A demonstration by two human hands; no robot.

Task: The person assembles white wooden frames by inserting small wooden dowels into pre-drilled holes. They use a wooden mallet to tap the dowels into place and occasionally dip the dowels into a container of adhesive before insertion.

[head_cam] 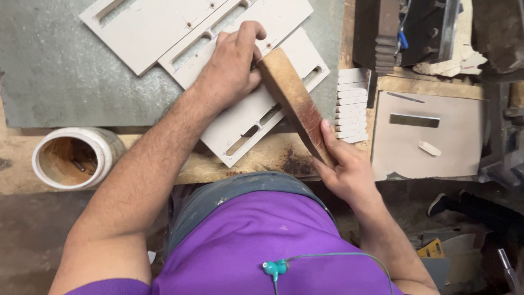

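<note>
Ideally the left hand (232,68) presses flat on the slotted panel (256,117) at the bench's (262,161) near edge, pinning it, while the right hand (346,169), closed around the wooden block's (295,101) near end, strokes it evenly.

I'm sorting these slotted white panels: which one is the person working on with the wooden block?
The nearest slotted panel, lying angled over the bench edge. The left hand presses on it and the wooden block, held by the right hand, rests across it; the other two lie farther back.
</note>
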